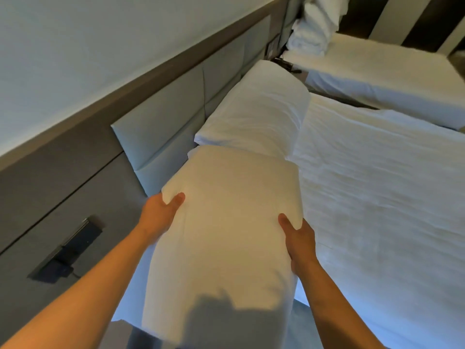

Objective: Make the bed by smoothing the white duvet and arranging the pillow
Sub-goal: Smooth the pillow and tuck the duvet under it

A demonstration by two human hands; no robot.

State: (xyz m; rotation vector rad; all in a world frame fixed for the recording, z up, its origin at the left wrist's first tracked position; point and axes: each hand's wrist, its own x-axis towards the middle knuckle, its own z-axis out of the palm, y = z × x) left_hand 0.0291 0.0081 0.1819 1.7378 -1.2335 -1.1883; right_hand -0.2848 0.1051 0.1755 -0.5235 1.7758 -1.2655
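Head view: bed (440,285) along padded headboard (161,137), white duvet (377,197) spread flat, faintly creased. Second bed (377,71) beyond, folded linen (312,28) piled at its head. Far pillow (256,112) lying against headboard. Near pillow (221,235) held above bed's head end, far edge touching far pillow. Left hand (157,214) clamped on pillow's left edge, thumb on top, fingers hidden beneath. Right hand (299,244) gripping right edge likewise. Dark switch panel (66,253) on wall at left.
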